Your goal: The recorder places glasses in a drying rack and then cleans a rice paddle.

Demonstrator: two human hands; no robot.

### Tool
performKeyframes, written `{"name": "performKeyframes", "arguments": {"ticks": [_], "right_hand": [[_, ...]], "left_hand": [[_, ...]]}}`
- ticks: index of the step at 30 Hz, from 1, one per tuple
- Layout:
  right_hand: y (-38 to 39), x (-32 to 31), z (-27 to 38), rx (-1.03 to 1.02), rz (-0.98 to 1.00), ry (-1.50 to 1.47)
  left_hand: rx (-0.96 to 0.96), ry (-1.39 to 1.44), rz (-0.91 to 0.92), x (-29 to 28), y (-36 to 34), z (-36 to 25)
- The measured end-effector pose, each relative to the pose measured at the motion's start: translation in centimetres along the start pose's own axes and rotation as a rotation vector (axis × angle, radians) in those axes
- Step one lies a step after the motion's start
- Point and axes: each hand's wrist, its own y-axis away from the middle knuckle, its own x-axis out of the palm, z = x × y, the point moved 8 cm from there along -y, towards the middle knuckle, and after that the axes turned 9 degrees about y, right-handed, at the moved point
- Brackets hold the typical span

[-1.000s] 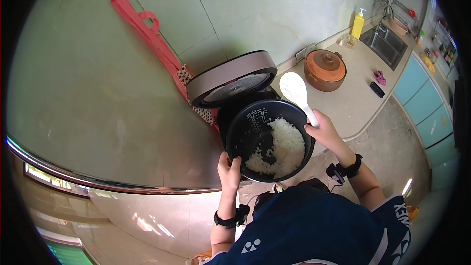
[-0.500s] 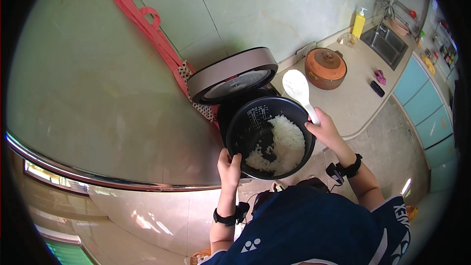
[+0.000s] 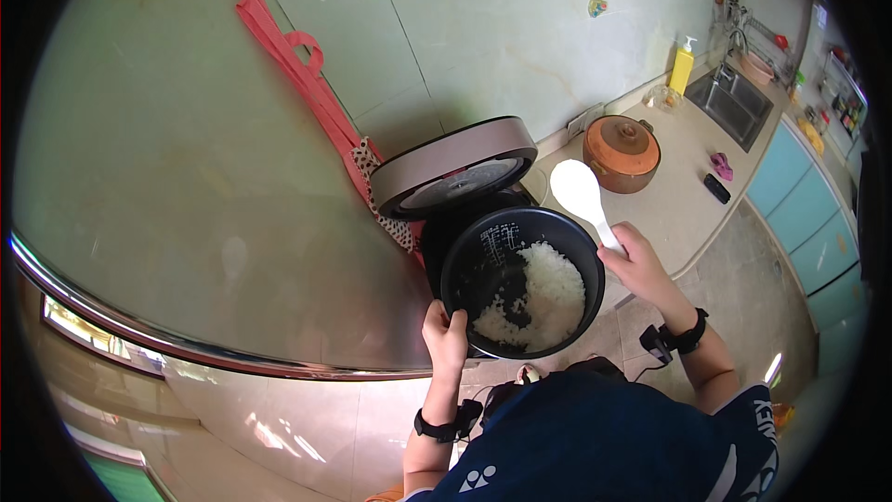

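My left hand (image 3: 447, 338) grips the left rim of a black inner pot (image 3: 467, 271), thumb over the edge. Cooked white rice (image 3: 550, 296) lies in the pot, heaped toward its right side, with scattered grains on the dark bottom. In my right hand (image 3: 639, 265) is a white rice paddle (image 3: 578, 190), its broad end raised above the pot's far right edge. The fingers of that hand are at the pot's right rim; whether they also grip it I cannot tell. Behind the pot, the rice cooker (image 3: 455, 167) has its lid tilted up.
A brown lidded clay pot (image 3: 622, 158) stands on the counter (image 3: 664, 216) to the right. Farther along are a yellow pump bottle (image 3: 682, 68), a black object (image 3: 716, 189), a purple cloth (image 3: 721, 165) and a sink (image 3: 734, 104). A pink apron (image 3: 295, 74) hangs on the wall.
The whole view has shifted, so the scene sits lower. My right hand has moved slightly outward from the pot's rim, and the paddle's face looks whiter. My left hand keeps its grip.
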Motion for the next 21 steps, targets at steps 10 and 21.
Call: {"name": "performKeyframes", "arguments": {"ticks": [10, 21], "right_hand": [[-4.0, 0.4, 7.6, -0.171, 0.472, 0.554], [-4.2, 7.2, 6.0, -0.276, 0.873, 0.846]], "left_hand": [[0.078, -0.042, -0.016, 0.5, 0.5, -1.3], [0.033, 0.048, -0.013, 0.3, -0.1, -0.2]]}}
